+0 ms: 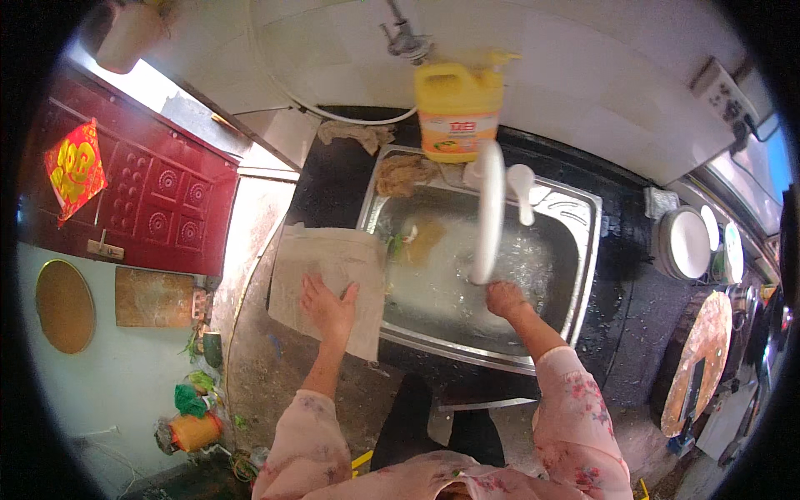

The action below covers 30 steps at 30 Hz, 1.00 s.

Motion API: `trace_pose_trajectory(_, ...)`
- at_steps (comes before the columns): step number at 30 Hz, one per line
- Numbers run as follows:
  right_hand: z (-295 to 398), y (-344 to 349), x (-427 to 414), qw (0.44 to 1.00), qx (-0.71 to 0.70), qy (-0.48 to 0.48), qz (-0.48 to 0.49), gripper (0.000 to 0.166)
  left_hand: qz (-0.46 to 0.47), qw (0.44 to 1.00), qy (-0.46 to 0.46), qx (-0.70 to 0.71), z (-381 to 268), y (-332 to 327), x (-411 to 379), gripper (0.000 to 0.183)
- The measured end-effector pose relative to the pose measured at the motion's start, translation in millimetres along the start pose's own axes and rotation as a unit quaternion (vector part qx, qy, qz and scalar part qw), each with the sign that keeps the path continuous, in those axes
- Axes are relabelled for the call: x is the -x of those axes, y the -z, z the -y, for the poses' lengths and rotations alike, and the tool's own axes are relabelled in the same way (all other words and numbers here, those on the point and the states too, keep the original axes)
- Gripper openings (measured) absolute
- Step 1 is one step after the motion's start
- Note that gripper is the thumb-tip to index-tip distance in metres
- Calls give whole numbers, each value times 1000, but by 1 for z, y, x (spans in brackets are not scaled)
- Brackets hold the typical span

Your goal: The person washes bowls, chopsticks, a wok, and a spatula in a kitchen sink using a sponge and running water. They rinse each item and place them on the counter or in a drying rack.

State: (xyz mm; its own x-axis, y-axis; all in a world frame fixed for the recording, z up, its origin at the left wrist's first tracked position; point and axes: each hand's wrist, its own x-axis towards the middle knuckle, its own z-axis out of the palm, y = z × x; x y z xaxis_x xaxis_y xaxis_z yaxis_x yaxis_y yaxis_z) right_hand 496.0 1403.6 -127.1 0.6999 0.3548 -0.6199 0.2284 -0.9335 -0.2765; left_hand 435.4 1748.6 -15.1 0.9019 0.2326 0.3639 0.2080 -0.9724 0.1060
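My right hand [507, 299] grips the lower end of a white plate [491, 212], seen edge-on and slightly blurred above the sink. Spread flat on a beige cloth [350, 250] at the counter's left is my left hand [329, 306], fingers apart. Cloudy water with bits of food lies in the stainless steel sink [587, 250]. Behind the basin stands a yellow jug of dish soap [458, 112]. A white spoon [521, 187] rests on the sink's back ledge, and a tan scrubbing cloth or sponge [403, 175] lies at its back left corner.
Stacked white plates [684, 244] stand on the black counter at right, near a round wooden chopping board [700, 369] with a cleaver on it. A tap [406, 45] is on the back wall. At left are a red door [169, 181] and vegetables [201, 380] on the floor.
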Motion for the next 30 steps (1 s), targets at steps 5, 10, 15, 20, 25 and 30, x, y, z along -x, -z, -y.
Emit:
trace_pose_trajectory(5, -14, -65, -57, 984, -59, -2, -168, 39, 129, 981, 73, 126, 13, -20, 7, 20)
trace_pose_trajectory(10, -7, -59, -72, 984, 43, -5, -172, 40, 19, 936, 229, 268, 63, 29, -33, 26)
trace_pose_trajectory(15, -18, -60, -76, 992, 4, -2, -124, 32, -56, 862, 276, 421, 116, 76, -60, 27)
trace_pose_trajectory(20, -34, -41, -80, 924, -340, -73, -156, 34, 47, 908, 146, 390, 81, 64, -49, 30)
trace_pose_trajectory(25, -4, -5, -78, 652, -668, -98, -345, 38, 65, 953, 65, 290, 68, 16, -2, 37)
trace_pose_trajectory(30, 11, -46, -78, 933, -174, -54, -311, 61, 95, 966, -152, 187, 23, 15, -6, 37)
